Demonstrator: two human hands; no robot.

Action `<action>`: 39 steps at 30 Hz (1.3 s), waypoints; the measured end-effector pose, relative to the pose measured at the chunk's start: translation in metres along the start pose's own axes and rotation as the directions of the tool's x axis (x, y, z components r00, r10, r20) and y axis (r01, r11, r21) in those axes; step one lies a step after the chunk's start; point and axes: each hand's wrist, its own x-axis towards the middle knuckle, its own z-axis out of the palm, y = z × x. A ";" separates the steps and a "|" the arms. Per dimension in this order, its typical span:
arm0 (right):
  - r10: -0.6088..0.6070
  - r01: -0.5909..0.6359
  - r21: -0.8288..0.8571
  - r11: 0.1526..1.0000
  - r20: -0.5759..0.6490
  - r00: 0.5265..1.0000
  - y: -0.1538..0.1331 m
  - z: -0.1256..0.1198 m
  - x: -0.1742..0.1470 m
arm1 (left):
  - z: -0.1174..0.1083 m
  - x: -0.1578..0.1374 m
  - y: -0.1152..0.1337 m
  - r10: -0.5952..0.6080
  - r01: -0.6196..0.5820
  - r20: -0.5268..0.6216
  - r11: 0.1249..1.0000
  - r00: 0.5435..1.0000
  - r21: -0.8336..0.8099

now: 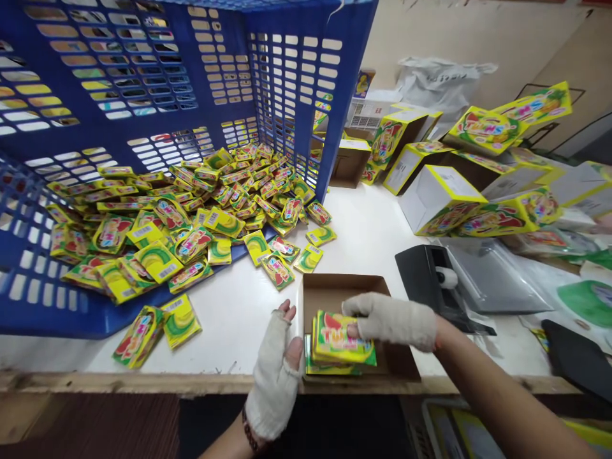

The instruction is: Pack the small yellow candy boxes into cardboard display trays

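My right hand (pixel 399 319), in a fingerless white glove, grips a stack of small yellow-green fruit-print packs (pixel 337 341) inside an open cardboard box (pixel 337 287). The box is plain brown inside and sits at the table's front edge. Its lower left part holds packs, partly hidden under the stack. My left hand (pixel 275 376), gloved the same way, is beside the box's left wall with fingers apart and nothing in them. Whether it touches the wall I cannot tell.
At the left a blue plastic crate (pixel 109 319) lies on its side, with a heap of packs (pixel 191 210) spilling onto the white table (pixel 229 331). Several printed cartons (pixel 449 197) are piled at the back right. A black tape dispenser (pixel 423 277) stands right of the box.
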 end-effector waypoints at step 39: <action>-0.065 -0.099 -0.746 0.658 -0.188 0.980 -0.059 0.048 0.052 | -0.006 0.008 0.028 0.493 -0.729 0.551 0.565 0.673 0.386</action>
